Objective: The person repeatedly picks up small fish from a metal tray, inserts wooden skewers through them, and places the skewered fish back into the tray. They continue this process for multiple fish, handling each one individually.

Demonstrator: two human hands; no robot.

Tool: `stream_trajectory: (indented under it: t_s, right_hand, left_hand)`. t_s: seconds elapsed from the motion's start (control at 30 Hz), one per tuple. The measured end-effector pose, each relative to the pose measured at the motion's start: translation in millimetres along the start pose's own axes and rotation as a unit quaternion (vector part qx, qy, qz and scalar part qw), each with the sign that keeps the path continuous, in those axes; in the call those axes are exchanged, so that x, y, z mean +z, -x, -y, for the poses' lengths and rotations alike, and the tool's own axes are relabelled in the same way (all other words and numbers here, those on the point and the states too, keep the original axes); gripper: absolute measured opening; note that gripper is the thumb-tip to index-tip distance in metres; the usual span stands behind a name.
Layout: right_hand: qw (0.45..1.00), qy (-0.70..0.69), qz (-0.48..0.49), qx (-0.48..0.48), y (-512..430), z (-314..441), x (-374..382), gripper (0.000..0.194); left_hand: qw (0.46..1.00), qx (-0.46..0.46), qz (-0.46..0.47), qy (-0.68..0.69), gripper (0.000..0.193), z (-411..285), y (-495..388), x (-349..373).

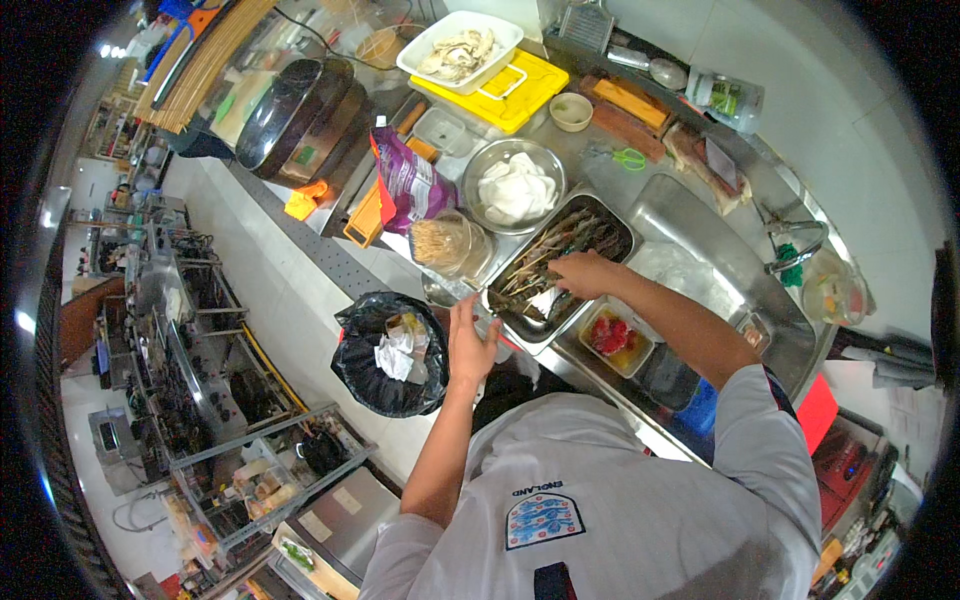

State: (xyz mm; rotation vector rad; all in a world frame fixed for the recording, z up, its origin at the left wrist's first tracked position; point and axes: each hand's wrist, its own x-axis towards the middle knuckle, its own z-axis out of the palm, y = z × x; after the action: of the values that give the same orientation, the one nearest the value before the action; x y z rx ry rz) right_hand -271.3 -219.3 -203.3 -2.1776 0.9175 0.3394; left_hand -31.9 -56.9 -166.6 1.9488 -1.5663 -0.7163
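A deep steel tray (632, 238) holds dark raw shrimp (581, 229), several of them on thin wooden skewers (529, 270). My right hand (585, 274) reaches into the tray with bent fingers at the shrimp; its fingertips are partly hidden, so a grip cannot be made out. By the tray's near left corner is my left hand (472, 345), fingers apart and nothing visible in it. Just beyond that hand, a clear plastic container (476, 251) lies tilted, with a thick bundle of bamboo skewers (435, 244) sticking out.
A steel bowl (469, 180) with white cloth-like material and a purple bag (409, 180) stand behind the tray. To its right are a sink (660, 199) and a tub with red contents (619, 337). A black-lined bin (360, 382) is beside my left hand. Green-handled scissors (628, 158) lie farther back.
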Motion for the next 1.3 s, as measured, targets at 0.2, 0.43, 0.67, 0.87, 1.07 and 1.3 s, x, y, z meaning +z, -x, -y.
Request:
stream_trajectory:
  t_s: [0.2,0.43,0.67,0.87,1.07,1.3]
  right_hand:
    - [0.991,-0.042,-0.115,-0.056,8.4,-8.6,-7.6,0.027]
    - [0.996,0.071,-0.059,-0.017,14.1,-9.9,-10.9,0.022]
    - [0.994,-0.056,-0.017,-0.095,14.5,-11.8,18.3,0.015]
    - [0.988,0.103,0.061,-0.1,-16.9,-2.3,69.8,0.024]
    - [0.98,0.188,0.026,-0.058,-23.0,16.3,88.5,0.033]
    - [0.956,0.212,0.198,-0.046,-38.1,12.0,59.2,0.027]
  left_hand:
    - [0.98,-0.101,-0.051,0.164,0.073,18.3,-31.8,28.8]
    - [0.983,-0.133,-0.011,0.123,0.026,11.2,-49.2,20.7]
    - [0.977,0.005,-0.13,0.171,0.014,-17.2,-12.3,-29.0]
    - [0.948,0.017,-0.2,0.247,0.013,-46.6,4.5,-53.8]
    - [0.941,0.025,-0.194,0.275,0.01,-60.4,8.8,-50.6]
    - [0.959,0.051,-0.171,0.222,0.012,-60.7,14.5,-47.1]
